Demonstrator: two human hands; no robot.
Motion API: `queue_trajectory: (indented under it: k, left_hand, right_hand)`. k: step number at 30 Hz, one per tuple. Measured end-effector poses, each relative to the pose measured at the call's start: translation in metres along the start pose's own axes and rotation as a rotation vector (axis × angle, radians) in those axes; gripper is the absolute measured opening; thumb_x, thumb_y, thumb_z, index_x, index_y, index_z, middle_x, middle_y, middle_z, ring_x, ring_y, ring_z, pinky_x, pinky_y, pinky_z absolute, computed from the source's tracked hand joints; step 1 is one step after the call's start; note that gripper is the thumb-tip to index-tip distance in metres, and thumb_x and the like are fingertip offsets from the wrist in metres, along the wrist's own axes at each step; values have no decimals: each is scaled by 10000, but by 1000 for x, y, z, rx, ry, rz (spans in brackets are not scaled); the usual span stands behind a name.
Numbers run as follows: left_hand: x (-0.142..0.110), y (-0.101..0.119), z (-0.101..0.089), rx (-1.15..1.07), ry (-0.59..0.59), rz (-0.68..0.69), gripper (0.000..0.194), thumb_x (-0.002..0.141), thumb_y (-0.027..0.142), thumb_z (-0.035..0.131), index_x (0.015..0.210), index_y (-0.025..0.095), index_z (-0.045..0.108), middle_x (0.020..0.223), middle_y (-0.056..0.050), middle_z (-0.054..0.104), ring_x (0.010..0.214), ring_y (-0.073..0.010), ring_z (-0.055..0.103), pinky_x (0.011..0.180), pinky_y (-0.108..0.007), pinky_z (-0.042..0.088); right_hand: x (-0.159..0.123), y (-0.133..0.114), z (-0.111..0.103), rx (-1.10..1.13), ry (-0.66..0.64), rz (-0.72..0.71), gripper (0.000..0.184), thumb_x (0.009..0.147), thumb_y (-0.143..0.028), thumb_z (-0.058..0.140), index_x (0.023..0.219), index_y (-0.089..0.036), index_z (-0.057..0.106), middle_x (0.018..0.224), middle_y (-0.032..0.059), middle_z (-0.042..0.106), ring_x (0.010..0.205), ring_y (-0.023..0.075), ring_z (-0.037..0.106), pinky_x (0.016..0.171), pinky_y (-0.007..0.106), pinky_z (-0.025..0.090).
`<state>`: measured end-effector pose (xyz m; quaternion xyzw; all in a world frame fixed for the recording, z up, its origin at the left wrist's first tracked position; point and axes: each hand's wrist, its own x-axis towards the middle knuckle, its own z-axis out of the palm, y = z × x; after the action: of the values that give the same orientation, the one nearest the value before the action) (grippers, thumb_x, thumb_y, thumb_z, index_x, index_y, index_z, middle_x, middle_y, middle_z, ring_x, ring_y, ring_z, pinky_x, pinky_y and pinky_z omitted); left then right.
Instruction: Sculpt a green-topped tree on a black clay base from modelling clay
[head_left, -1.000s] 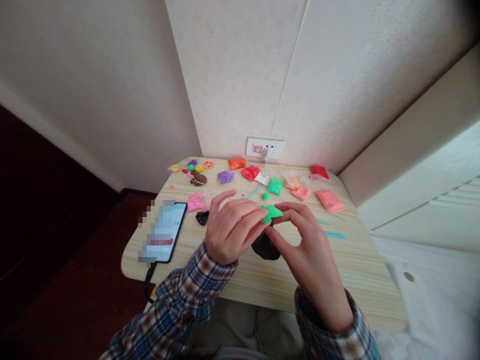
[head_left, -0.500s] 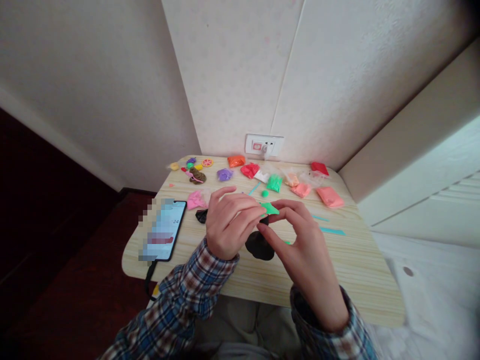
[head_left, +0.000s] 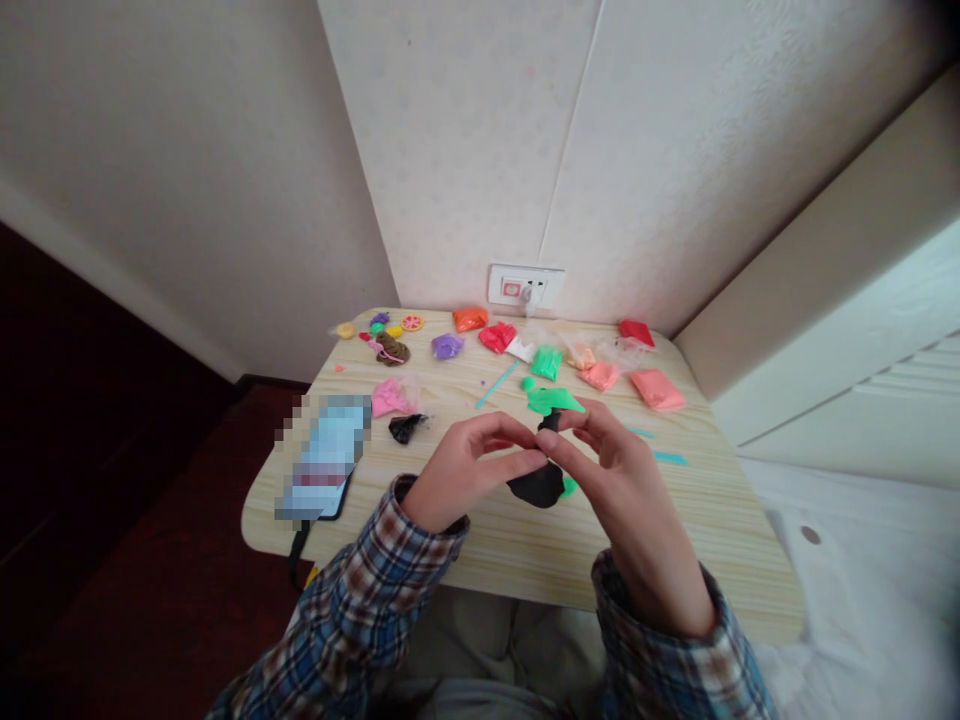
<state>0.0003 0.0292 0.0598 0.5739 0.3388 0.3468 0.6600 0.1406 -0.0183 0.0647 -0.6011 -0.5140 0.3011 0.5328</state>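
While both hands meet above the middle of the counter (head_left: pixel 420 500), the right hand (head_left: pixel 630 470) has its grip on the black piece (head_left: pixel 536 487), pinching its narrow upper part with the thumb on the near side and other fingers behind. Coming in from nine o'clock, the left hand (head_left: pixel 465 470) sets thumb and forefinger tips against that same part; whether its grip is clenched on it or only touching, I cannot tell. At twelve o'clock on the black piece, the flat green piece (head_left: pixel 555 400) tops the narrow part, its pointed end towards three o'clock. Fingertips cover the middle, so how the upper and lower black parts join is hidden.

Taking the black piece as the dial's centre, a green scrap (head_left: pixel 570 488) shows just beside it at three o'clock, partly behind the right hand. The small green ball (head_left: pixel 528 384) and the green bag (head_left: pixel 546 363) lie near twelve. At eleven are the thin blue strip (head_left: pixel 496 385), the purple bag (head_left: pixel 448 346) and the orange bag (head_left: pixel 471 319); at ten, the pink bag (head_left: pixel 390 397) and the black bag (head_left: pixel 407 428). The phone (head_left: pixel 322 455) lies at nine, the salmon packet (head_left: pixel 658 389) at two.
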Motion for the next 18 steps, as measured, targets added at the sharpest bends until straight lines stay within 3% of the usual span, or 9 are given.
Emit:
queue_trajectory:
  k: [4, 10, 18]
  left_hand:
    - [4, 0, 0, -113, -10, -53, 131, 671, 290, 736, 698, 167, 702, 708, 0, 670, 698, -141, 604, 721, -271, 470]
    - [8, -13, -5, -252, 7, -66, 245, 603, 354, 798, 723, 154, 723, 723, -8, 691, 727, -143, 608, 737, -265, 447]
    - [15, -21, 0, -431, -142, -213, 388, 465, 427, 858, 701, 150, 724, 704, -7, 692, 729, -152, 615, 737, -262, 437]
  right_hand:
    - [-1, 3, -10, 127, -126, 62, 224, 771, -454, 627, 776, -230, 640, 983, 51, 657, 1069, 261, 560, 903, 415, 429]
    - [-1, 7, -18, 187, -138, 135, 206, 764, -425, 655, 751, -220, 650, 1068, 60, 642, 1104, 256, 538, 934, 395, 394]
    - [3, 12, -15, 386, -268, 198, 153, 739, -360, 694, 833, -242, 675, 1072, 28, 650, 1119, 230, 529, 981, 382, 354]
